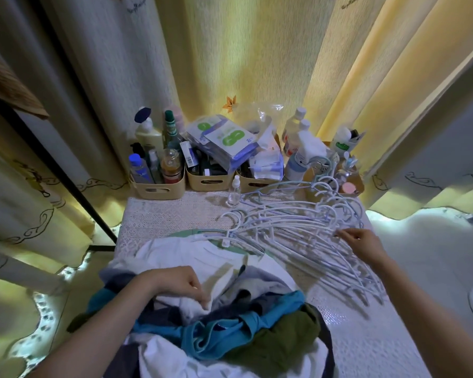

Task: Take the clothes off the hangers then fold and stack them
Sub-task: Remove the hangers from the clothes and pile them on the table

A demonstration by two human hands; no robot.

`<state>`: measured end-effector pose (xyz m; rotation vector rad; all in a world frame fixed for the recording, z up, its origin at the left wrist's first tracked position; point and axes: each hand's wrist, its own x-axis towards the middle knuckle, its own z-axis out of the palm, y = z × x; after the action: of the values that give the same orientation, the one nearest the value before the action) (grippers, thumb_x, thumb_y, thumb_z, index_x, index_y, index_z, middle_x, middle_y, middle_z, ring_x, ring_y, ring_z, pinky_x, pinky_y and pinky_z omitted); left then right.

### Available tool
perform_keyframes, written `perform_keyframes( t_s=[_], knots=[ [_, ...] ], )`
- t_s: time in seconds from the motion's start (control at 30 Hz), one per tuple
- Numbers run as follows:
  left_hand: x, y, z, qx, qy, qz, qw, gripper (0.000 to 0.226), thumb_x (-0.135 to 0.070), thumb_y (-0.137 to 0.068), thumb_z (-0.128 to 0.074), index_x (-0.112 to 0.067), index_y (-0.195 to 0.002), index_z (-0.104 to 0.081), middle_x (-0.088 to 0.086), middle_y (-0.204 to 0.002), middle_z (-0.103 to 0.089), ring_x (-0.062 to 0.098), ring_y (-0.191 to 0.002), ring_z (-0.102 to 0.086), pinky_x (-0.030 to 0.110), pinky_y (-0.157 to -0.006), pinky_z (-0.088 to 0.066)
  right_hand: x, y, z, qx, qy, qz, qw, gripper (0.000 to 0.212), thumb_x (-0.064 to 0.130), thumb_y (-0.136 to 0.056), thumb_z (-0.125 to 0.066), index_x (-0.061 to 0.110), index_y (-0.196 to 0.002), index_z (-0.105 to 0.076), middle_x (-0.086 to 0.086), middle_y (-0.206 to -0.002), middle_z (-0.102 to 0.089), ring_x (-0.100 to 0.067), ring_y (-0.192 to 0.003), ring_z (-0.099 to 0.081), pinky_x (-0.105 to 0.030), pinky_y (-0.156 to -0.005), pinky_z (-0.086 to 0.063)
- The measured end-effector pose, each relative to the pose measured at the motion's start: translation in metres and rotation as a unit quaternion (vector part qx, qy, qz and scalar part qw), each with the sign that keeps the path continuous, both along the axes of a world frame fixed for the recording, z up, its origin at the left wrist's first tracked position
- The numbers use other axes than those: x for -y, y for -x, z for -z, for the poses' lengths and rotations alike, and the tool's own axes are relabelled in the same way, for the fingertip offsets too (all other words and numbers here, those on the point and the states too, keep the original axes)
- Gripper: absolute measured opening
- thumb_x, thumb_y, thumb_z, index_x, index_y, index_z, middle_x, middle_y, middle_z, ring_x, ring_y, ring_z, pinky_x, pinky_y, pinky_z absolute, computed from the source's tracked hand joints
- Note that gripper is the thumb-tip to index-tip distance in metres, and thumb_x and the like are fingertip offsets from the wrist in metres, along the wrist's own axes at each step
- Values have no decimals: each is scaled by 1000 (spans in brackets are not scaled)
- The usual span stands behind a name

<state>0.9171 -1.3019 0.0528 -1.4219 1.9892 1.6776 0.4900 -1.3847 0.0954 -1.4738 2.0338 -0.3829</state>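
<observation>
- Clothes (pixel 230 317) lie in one loose heap at the near end of the table (pixel 366 350): white, teal, olive, grey and dark pieces, too tangled to count.
- Hangers (pixel 306 236), pale plastic, lie fanned in one pile on the table just right of the heap; at least ten hooks show, the exact number unclear. One hanger (pixel 230 236) rests against the heap's far edge, on a white shirt (pixel 191 255).
- Three beige bins (pixel 159 186) stand in a row at the table's far edge: the left holds bottles, the middle and right hold packets and boxes. One small clear bottle (pixel 234 190) stands on the table in front of them.
- Left hand (pixel 180 282) rests palm down on the heap, fingers pinched together on white cloth.
- Right hand (pixel 363 244) reaches over the hanger pile, fingertips closed on a hanger.
</observation>
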Motion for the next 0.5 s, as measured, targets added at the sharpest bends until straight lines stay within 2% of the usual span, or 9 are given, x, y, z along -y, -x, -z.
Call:
perform_keyframes(
  t_s=[0.03, 0.1, 0.2, 0.23, 0.3, 0.33, 0.4, 0.47, 0.5],
  knots=[
    [1, 6, 2, -4, 11, 9, 1000, 28, -63, -76, -60, -40, -74, -74, -7, -54, -54, 9, -49, -35, 20, -51, -30, -3, 1, 9, -13, -21, 8, 1000, 28, 31, -92, -58, 10, -98, -76, -10, -81, -65, -21, -69, -57, -32, -64, -39],
    [3, 17, 6, 4, 80, -37, 996, 26, -59, -78, -60, -35, -79, -71, -14, -78, -68, 1, -66, -55, 21, -66, -45, -9, -3, 27, -33, -59, 7, 998, 28, 28, -94, -57, 6, -95, -74, -14, -81, -66, -30, -79, -62, -31, -65, -37],
    [4, 27, 15, 20, 229, -107, 967, 23, -52, -84, -61, -33, -98, -62, -14, -104, -58, 6, -94, -56, 31, -84, -49, -13, -17, 47, -49, -39, 24, 998, 23, 20, -92, -60, 2, -90, -73, -20, -86, -71, -33, -86, -64, -28, -64, -35],
    [4, 30, 17, 9, 251, -93, 964, 28, -47, -87, -60, -33, -111, -60, -14, -115, -52, 6, -103, -52, 30, -89, -47, -12, -21, 51, -57, -29, 38, 997, 22, 18, -91, -60, 0, -89, -73, -21, -87, -71, -34, -86, -64, -29, -65, -37],
    [3, 37, 19, -27, 224, -45, 973, 36, -35, -93, -56, -29, -128, -55, -15, -133, -45, 3, -119, -45, 23, -99, -40, -8, -28, 55, -89, -40, 67, 993, 26, 17, -90, -58, -4, -84, -72, -25, -87, -69, -37, -87, -64, -34, -70, -44],
    [1, 41, 19, -47, 190, -32, 980, 33, -30, -95, -55, -23, -127, -57, -13, -133, -48, 4, -120, -46, 20, -99, -37, -6, -31, 55, -108, -54, 78, 990, 28, 18, -90, -57, -6, -85, -70, -27, -92, -67, -38, -92, -62, -36, -73, -45],
    [-2, 49, 18, -80, 86, -43, 992, 23, -27, -96, -53, -14, -108, -68, -6, -109, -65, 7, -102, -57, 19, -89, -40, -7, -39, 51, -154, -75, 101, 980, 32, 21, -91, -54, -8, -105, -60, -30, -117, -55, -41, -111, -52, -40, -87, -43],
    [-3, 52, 12, -111, -25, -68, 991, 24, -33, -95, -53, -22, -82, -70, -16, -83, -68, -1, -83, -61, 15, -80, -42, -11, -51, 47, -217, -41, 122, 968, 42, 21, -91, -54, -6, -122, -45, -28, -131, -41, -42, -120, -40, -46, -95, -38],
    [-3, 52, 10, -119, -60, -75, 988, 24, -35, -94, -53, -30, -78, -71, -20, -82, -69, -4, -84, -62, 13, -81, -43, -14, -58, 45, -234, 8, 120, 965, 39, 19, -89, -55, -4, -119, -45, -26, -128, -43, -41, -117, -41, -47, -93, -39]
  ],
)
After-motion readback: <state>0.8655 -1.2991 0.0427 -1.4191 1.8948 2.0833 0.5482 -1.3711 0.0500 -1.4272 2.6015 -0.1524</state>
